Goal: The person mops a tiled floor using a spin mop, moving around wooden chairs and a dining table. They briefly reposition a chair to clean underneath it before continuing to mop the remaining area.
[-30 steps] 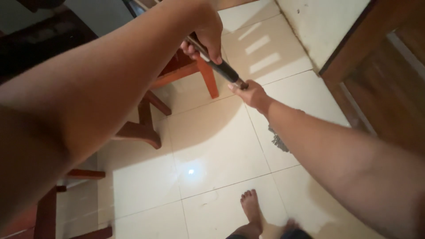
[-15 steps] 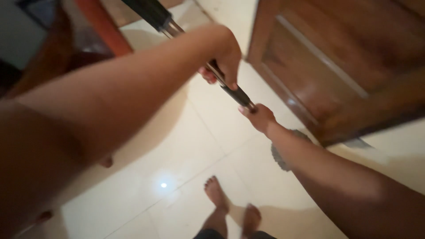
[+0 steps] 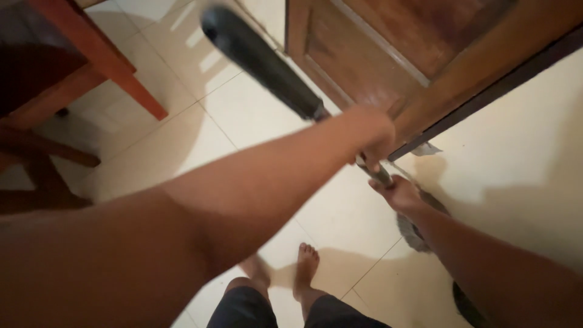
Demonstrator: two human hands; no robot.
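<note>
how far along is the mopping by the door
No finished area can be told: the tiled floor shows no clear wet or cleaned patch. In hand: the left hand and right hand both grip the mop handle, and the grey mop head sits on the tiles beside the wooden door. What is left cannot be judged.

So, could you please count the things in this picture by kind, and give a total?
Mop: 1, handle gripped by left hand and right hand, grey head on the tiled floor
Hands: 2
Bare feet: 2
Wooden door: 1
Wooden furniture legs: 1
Total: 7
</note>
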